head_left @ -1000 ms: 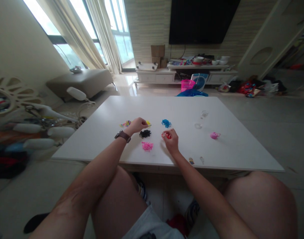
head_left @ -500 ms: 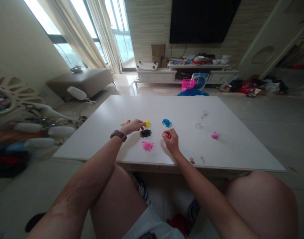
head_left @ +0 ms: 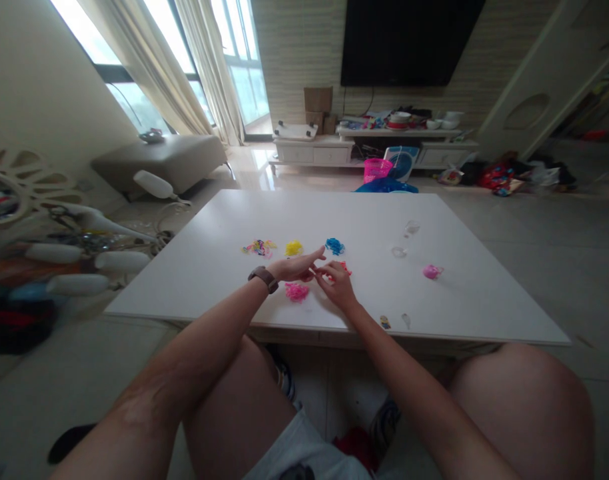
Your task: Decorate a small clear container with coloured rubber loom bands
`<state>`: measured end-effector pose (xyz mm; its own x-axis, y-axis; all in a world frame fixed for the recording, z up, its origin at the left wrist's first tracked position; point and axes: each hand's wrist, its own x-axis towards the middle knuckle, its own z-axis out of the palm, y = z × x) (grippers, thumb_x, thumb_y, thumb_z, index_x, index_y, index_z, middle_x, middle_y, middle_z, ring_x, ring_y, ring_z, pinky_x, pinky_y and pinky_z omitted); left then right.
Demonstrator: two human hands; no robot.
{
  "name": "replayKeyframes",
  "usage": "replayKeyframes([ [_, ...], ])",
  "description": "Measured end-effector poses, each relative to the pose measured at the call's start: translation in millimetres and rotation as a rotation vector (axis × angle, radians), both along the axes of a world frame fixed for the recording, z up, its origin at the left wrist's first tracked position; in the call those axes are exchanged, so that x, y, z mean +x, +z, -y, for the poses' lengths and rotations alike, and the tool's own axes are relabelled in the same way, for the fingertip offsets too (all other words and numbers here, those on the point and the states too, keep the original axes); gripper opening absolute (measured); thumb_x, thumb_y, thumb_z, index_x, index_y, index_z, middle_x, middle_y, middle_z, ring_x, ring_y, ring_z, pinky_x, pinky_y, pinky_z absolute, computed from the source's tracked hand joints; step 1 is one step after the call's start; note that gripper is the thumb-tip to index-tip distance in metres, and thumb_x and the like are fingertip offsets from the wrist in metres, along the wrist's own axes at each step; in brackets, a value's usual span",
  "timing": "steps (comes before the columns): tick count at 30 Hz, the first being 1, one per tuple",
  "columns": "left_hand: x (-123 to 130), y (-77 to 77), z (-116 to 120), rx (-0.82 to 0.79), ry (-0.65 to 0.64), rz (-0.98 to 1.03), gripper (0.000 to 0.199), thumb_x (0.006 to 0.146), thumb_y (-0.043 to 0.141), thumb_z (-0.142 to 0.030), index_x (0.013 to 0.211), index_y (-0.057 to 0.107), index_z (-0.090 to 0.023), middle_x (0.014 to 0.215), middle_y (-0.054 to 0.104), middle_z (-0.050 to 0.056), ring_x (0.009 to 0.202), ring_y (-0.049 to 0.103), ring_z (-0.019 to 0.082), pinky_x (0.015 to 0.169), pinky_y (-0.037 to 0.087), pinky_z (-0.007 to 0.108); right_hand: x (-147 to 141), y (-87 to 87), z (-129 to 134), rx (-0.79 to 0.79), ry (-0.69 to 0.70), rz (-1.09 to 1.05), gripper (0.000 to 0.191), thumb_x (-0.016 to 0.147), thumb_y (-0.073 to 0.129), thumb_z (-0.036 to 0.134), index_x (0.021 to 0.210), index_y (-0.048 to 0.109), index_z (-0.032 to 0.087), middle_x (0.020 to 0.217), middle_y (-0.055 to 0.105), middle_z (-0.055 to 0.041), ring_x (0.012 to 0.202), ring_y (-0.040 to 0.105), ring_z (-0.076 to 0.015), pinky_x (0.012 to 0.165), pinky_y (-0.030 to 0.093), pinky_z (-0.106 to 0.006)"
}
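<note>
Two bare hands meet above the white table (head_left: 224,220), and any small piece caught between the fingertips could slip out, since the contact looks slight and such pieces look light. The red pile (head_left: 347,269) lies under and just beside the fingers of the right hand (head_left: 338,285); a careless drag of these fingers could scatter it toward the blue pile (head_left: 334,247), just beyond. The left hand (head_left: 292,268) reaches low across the table between the yellow pile (head_left: 294,248) on its far side and the pink pile (head_left: 297,293) on its near side, so a sideways sweep of the palm or wrist could mix colours.

The red pile is a loose heap, partly hidden by the right hand, and its visible pieces show no shared direction; its long axis cannot be told. The left hand points right, its fingers stretched out and somewhat apart, tips at the right hand. The right hand points far and left, fingers bent and drawn toward the thumb, as if pinching. Whether either hand grips a piece cannot be told. The mixed-colour pile (head_left: 259,248), farther left, spreads lengthwise from left to right.
</note>
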<state>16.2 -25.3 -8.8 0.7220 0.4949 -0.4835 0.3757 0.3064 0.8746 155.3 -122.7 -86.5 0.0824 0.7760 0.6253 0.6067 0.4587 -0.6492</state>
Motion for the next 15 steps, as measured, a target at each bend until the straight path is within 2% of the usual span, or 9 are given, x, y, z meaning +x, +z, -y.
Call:
replayKeyframes([
  [4,6.1,-4.0,2.6,0.009,-0.084,0.02,0.067,0.083,0.053,-0.074,0.117,0.058,-0.017,0.069,0.049,-0.002,0.05,0.035,0.009,0.047,0.026,0.023,0.8,-1.3,0.0,-0.006,0.043,0.026,0.013,0.093,0.058,0.024,0.087,0.069,0.021,0.086,0.061,-0.006,0.09,0.059,-0.0226,0.081,0.048,-0.037],
  [10,5.0,-7.6,4.1,0.026,-0.176,0.038,0.061,0.084,0.049,-0.076,0.095,0.059,-0.017,0.067,0.049,-0.001,0.05,0.032,0.009,0.045,0.024,0.022,0.0,0.5,-0.6,0.0,0.102,0.024,0.016,0.091,0.057,0.021,0.077,0.065,0.021,0.079,0.058,-0.0048,0.085,0.057,-0.0228,0.08,0.047,-0.037],
  [12,2.4,-4.5,4.7,0.037,-0.182,0.028,0.059,0.085,0.049,-0.074,0.093,0.059,-0.016,0.069,0.052,0.0,0.048,0.036,0.008,0.045,0.027,0.021,-0.7,1.2,-0.1,-0.024,0.106,0.02,0.016,0.091,0.056,0.021,0.078,0.065,0.021,0.08,0.058,-0.0046,0.084,0.057,-0.0221,0.077,0.047,-0.036],
  [15,-3.6,3.1,1.7,0.113,-0.192,-0.014,0.053,0.085,0.055,-0.066,0.1,0.061,-0.016,0.083,0.062,0.003,0.055,0.054,0.009,0.051,0.039,0.022,-0.9,1.5,-0.2,-0.056,0.061,-0.037,0.014,0.093,0.056,0.024,0.082,0.065,0.021,0.083,0.058,-0.0038,0.078,0.056,-0.019,0.071,0.046,-0.032],
])
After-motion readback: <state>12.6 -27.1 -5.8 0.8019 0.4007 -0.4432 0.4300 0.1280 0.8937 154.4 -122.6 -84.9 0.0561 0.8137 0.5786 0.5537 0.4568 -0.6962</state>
